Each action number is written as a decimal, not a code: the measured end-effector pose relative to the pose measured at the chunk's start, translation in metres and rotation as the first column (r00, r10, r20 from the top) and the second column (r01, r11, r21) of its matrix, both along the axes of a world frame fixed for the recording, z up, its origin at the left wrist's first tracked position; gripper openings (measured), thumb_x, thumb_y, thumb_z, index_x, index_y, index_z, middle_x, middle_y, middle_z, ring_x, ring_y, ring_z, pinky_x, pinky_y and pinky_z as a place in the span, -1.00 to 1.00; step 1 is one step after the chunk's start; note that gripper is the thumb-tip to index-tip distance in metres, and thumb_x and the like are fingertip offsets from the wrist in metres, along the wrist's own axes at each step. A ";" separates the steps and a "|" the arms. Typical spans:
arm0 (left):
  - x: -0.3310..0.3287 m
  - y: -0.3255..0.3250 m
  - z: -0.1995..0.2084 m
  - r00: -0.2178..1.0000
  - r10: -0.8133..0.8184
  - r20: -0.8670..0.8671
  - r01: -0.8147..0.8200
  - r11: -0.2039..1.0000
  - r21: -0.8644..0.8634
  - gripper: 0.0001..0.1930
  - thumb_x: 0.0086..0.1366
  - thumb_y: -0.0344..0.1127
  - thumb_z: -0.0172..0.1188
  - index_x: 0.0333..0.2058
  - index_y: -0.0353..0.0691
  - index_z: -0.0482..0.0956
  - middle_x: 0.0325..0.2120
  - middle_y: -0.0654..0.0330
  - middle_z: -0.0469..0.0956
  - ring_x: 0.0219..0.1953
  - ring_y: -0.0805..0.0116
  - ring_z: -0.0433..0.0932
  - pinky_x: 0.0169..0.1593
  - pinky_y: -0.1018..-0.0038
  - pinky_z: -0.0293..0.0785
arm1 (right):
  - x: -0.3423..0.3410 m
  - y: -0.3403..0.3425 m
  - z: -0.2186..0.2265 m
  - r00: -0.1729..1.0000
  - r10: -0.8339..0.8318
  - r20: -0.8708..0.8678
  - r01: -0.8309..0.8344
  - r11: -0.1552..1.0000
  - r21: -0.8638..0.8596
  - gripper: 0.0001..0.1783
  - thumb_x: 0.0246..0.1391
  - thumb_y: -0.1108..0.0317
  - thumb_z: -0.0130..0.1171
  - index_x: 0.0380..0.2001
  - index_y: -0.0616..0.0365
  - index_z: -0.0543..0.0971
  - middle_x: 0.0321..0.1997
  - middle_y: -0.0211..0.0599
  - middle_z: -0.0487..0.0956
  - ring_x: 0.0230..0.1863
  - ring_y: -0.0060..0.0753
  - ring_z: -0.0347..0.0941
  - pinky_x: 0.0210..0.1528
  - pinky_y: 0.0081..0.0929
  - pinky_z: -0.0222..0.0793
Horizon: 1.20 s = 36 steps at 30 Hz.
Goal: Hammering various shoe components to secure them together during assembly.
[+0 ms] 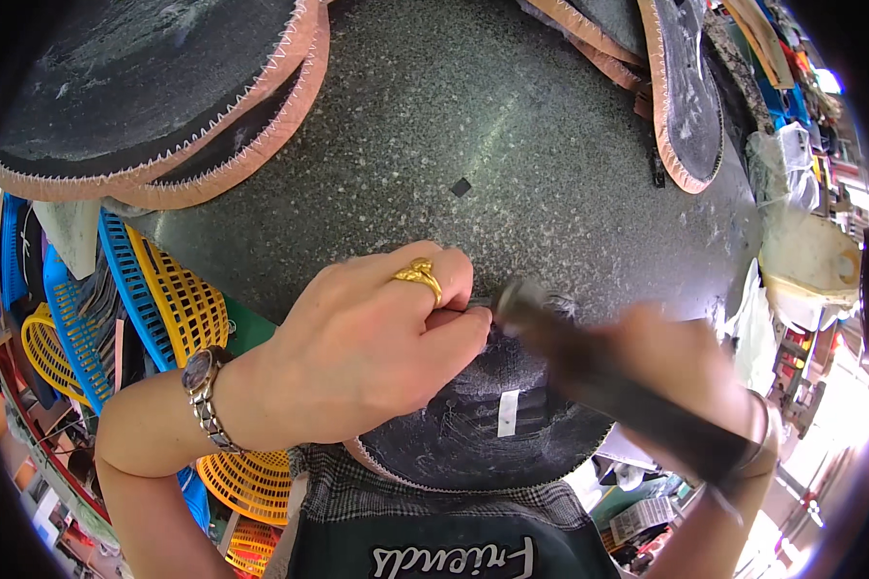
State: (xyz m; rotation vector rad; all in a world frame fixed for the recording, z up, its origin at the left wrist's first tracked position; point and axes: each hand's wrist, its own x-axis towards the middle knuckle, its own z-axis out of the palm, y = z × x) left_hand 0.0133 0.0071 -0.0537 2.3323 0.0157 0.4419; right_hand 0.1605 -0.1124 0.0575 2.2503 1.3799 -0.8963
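Observation:
A hammer, blurred by motion, is in my right hand (690, 362); its dark handle (637, 400) slants across the palm and wrist. The round metal hammer head (523, 301) is right beside my left fingertips. My left hand (377, 333), wearing a gold ring and a metal-band watch, is closed with thumb and forefinger pinched together on a dark stitched shoe piece (463, 439). This piece has a zigzag-stitched edge and a small white strip (508, 413). It lies at the near side of the dark speckled worktop (406, 145); the part under my fingers is hidden.
More dark pieces (154, 87) with tan zigzag-stitched borders lie stacked at the far left. Similar pieces (687, 96) lie at the far right. Yellow and blue plastic baskets (179, 299) stand left below the worktop. A whitish container (816, 270) is at the right.

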 end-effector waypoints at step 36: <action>-0.030 -0.027 -0.011 0.879 0.464 0.107 -0.476 0.854 0.208 -0.67 -0.26 -0.30 0.46 -0.39 0.07 0.66 -0.49 0.54 0.43 -0.32 0.29 0.18 -0.23 0.42 0.07 | 0.016 -0.010 -0.027 0.893 0.449 -0.034 -0.385 0.801 0.459 -0.77 -0.16 0.36 0.17 -0.52 0.15 0.31 -0.68 -0.36 0.28 -0.78 -0.35 0.34 -0.80 -0.37 0.22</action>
